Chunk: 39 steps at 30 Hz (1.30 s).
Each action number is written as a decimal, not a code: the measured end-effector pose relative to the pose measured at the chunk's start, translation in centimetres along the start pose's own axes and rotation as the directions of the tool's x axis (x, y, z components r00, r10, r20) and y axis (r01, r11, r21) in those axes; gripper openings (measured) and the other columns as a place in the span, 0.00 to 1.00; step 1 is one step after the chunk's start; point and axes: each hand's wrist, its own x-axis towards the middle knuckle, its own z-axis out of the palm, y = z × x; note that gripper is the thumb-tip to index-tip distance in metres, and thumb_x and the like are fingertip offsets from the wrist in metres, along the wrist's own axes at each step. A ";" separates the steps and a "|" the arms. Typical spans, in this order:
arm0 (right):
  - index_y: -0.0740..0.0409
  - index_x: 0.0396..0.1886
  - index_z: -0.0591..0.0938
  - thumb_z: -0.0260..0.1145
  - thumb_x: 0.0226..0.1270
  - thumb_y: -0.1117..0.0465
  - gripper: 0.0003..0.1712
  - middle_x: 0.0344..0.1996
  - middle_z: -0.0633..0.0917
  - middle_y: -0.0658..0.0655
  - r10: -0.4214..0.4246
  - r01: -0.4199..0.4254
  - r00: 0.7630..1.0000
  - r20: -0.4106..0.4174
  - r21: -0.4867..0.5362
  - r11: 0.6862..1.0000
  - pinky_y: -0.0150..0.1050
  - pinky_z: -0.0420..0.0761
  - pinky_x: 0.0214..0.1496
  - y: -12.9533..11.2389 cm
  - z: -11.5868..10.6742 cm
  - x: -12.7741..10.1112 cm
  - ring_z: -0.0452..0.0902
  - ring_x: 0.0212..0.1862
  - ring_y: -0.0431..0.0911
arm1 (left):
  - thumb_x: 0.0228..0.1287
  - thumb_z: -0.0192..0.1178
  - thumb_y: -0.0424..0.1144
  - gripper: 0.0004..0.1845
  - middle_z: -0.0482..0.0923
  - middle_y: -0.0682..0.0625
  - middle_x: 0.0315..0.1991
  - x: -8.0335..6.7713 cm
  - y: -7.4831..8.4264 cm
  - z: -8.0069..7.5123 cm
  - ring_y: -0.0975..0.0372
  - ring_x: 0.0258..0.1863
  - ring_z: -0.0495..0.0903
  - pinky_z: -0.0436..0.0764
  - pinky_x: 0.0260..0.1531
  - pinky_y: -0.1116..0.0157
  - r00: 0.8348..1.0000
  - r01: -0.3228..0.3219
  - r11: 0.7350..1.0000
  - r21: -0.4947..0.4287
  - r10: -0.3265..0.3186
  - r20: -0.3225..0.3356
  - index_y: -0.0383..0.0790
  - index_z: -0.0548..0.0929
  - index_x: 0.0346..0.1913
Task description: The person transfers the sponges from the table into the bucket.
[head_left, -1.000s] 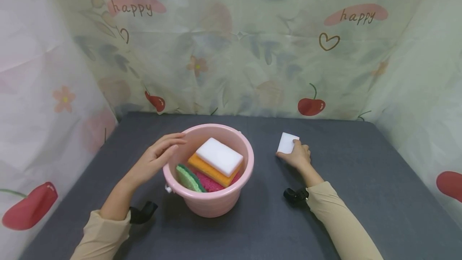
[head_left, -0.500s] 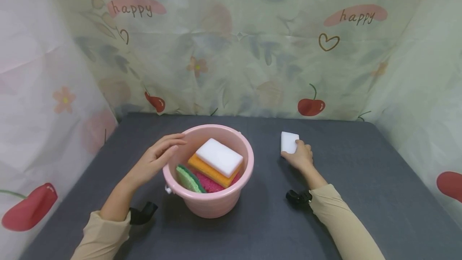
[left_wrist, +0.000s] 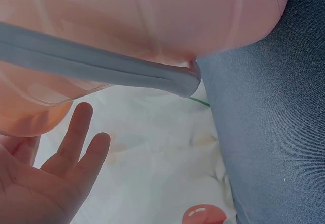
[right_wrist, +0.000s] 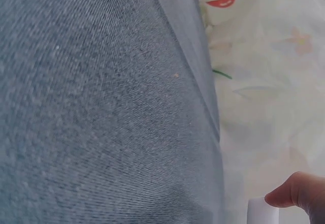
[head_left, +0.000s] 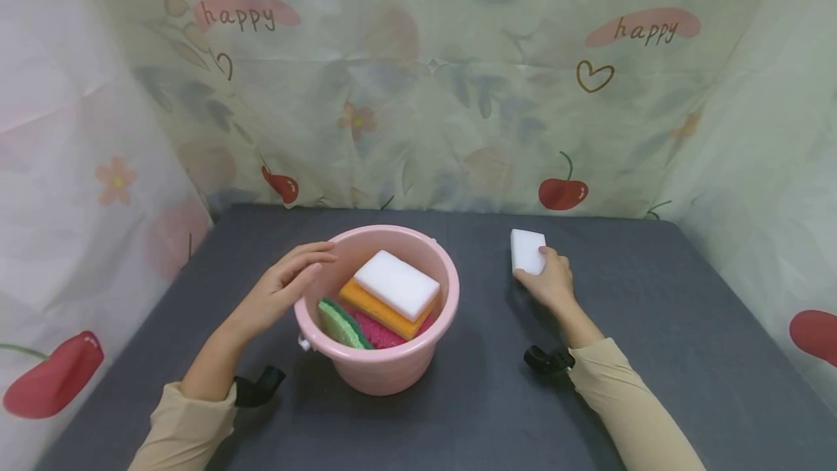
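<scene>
Right hand (head_left: 549, 283) grips white sponge (head_left: 527, 250) on table; left hand (head_left: 281, 289), fingers relaxed, rests on pink bucket (head_left: 386, 373) rim.

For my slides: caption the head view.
Left hand steadies pink plastic bucket of sponges; right hand grips white foam block.

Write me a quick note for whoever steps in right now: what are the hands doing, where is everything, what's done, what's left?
Left hand: fingers relaxed, resting against the rim of the pink bucket.
Right hand: gripping a white sponge block on the grey table, right of the bucket.
Done: a white sponge, an orange sponge, a green sponge and a pink one lie in the bucket.
Left: likely only the white block outside.
</scene>
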 end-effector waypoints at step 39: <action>0.66 0.66 0.61 0.62 0.60 0.61 0.36 0.62 0.62 0.73 -0.155 0.154 0.988 -0.001 0.110 0.982 0.59 0.66 0.59 -3.6 -2.7 -3.0 0.62 0.59 0.62 | 0.72 0.46 0.37 0.16 0.65 0.45 0.66 0.0 0.0 0.1 0.71 0.64 0.61 0.62 0.56 0.82 1.000 -0.014 1.000 -0.004 0.014 -0.009 0.38 0.76 0.57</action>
